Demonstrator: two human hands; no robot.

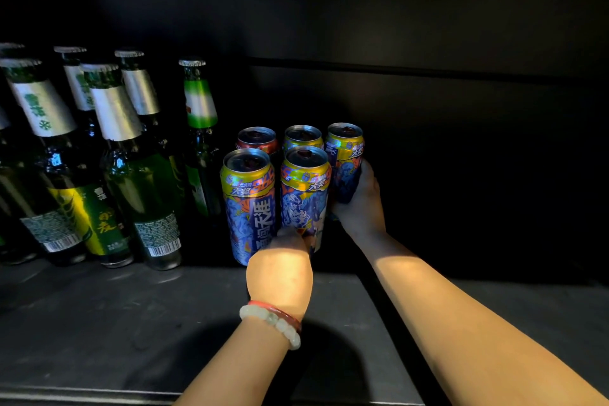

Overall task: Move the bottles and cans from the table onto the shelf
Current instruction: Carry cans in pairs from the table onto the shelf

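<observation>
Dark shelf [99, 323]. Green bottles [131, 175] stand upright at far left. Five cans in a cluster right of them (one red [258, 138], far left of the group). Right hand [361, 204] wraps the far-right can [345, 161], fingers curled behind it. Left hand [280, 270] at the base of the near-right can [304, 194]; fingers hidden, grip cannot be told. Bead bracelet [273, 320] on left wrist.
</observation>
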